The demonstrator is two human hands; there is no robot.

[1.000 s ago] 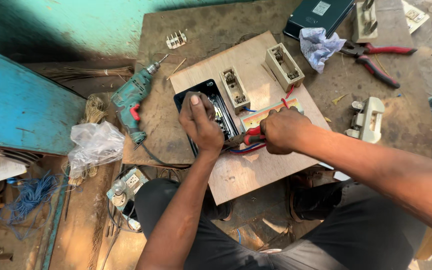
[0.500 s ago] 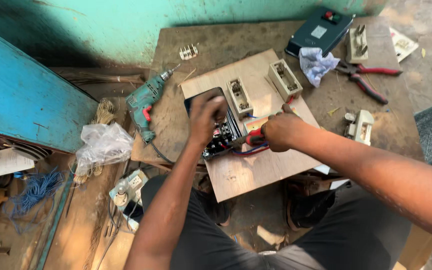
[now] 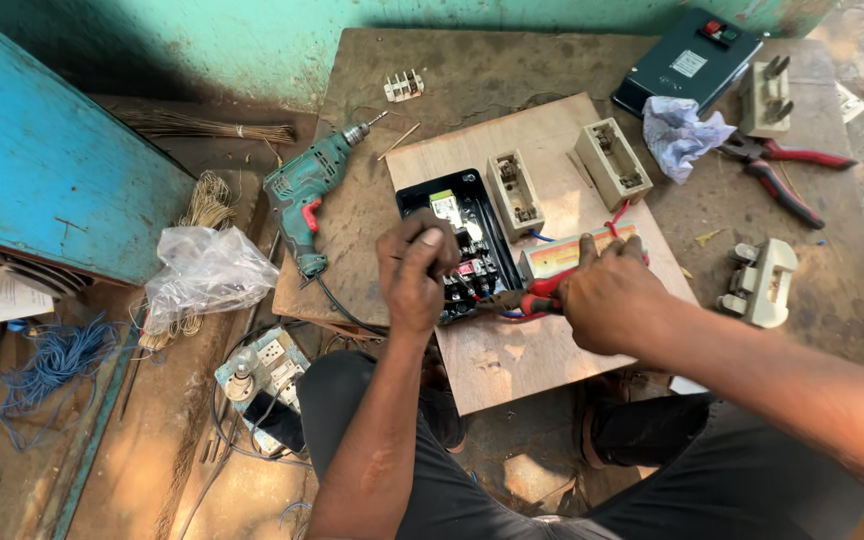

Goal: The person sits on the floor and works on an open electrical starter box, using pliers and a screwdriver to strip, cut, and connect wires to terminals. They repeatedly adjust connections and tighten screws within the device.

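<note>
The left hand (image 3: pixel 417 272) is clenched, fingers curled in, and it rests on the front edge of the black switch box (image 3: pixel 462 240); I cannot tell if something small is inside the fist. The right hand (image 3: pixel 607 295) is closed around a red-handled tool (image 3: pixel 537 297), whose tip points toward the lower right corner of the black switch box, where red and blue wires come out.

The black switch box lies open on a pale plywood board (image 3: pixel 532 360), and this board lies on a brown counter (image 3: pixel 512 70). Inside the box there are small dark parts, a white rectangular label near its far end and a small pink one near its middle. Just right of the box, on the same board, stand two cream fuse holders (image 3: pixel 515 190), one behind the other toward the right. Between the box and the right hand lies a long cream block with an orange and yellow label (image 3: pixel 562 258).

Far right of the box, at the counter's back edge, is a dark green cover (image 3: pixel 687 60) with a white square label and a small red and green mark. A crumpled white cloth (image 3: pixel 680 132) lies beside it, and red-handled pliers (image 3: pixel 782 170) further right. Left of the box lies a green electric drill (image 3: pixel 307 195), and further left a clear plastic bag (image 3: pixel 207 272).
</note>
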